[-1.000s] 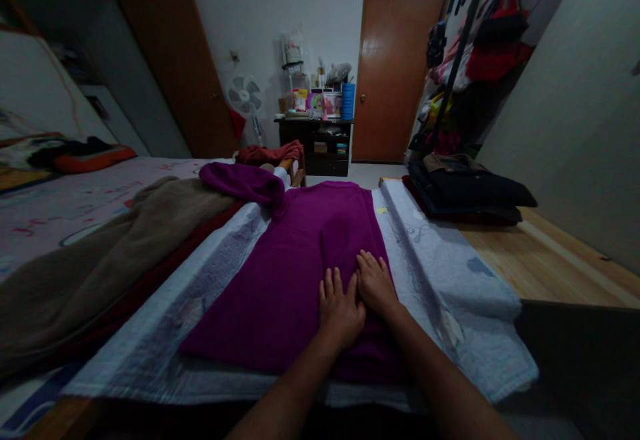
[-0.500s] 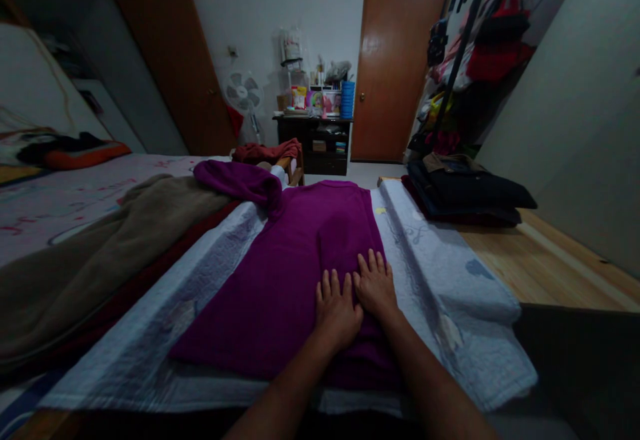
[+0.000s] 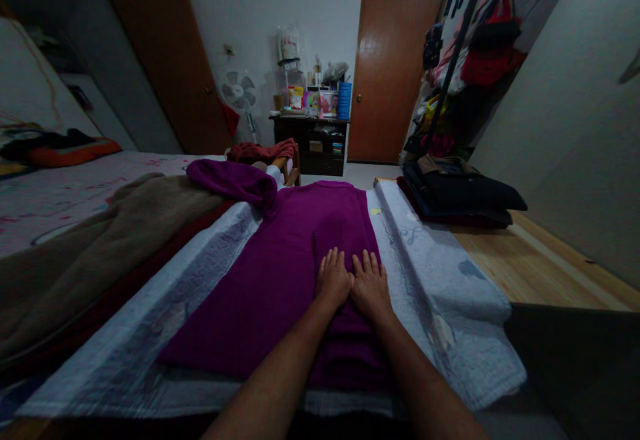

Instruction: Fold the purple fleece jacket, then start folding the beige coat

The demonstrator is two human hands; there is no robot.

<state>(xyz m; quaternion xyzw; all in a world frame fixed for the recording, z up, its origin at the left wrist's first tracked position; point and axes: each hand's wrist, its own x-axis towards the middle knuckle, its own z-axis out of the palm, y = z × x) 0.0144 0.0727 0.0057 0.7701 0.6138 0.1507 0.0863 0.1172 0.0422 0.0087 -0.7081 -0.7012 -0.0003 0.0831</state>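
Observation:
A purple long-sleeved top lies spread on a pale quilted cover, its neckline pointing away from me. One sleeve is folded in over the right part of the body; the other sleeve stretches out to the left over a brown blanket. My left hand rests flat on the folded sleeve, fingers extended. Beside it my right hand also presses flat on the cloth near the right edge, fingers slightly spread. The two hands touch or nearly touch at the thumbs.
A stack of folded dark clothes sits on the wooden board at right. Beyond the bed are a chair with a red cloth, a fan, a dark cabinet and a wooden door. Bags hang at right.
My left hand has slid slightly forward along the purple top, its fingers drawing closer together. My right hand stays flat on the cloth. The view has shifted a little.

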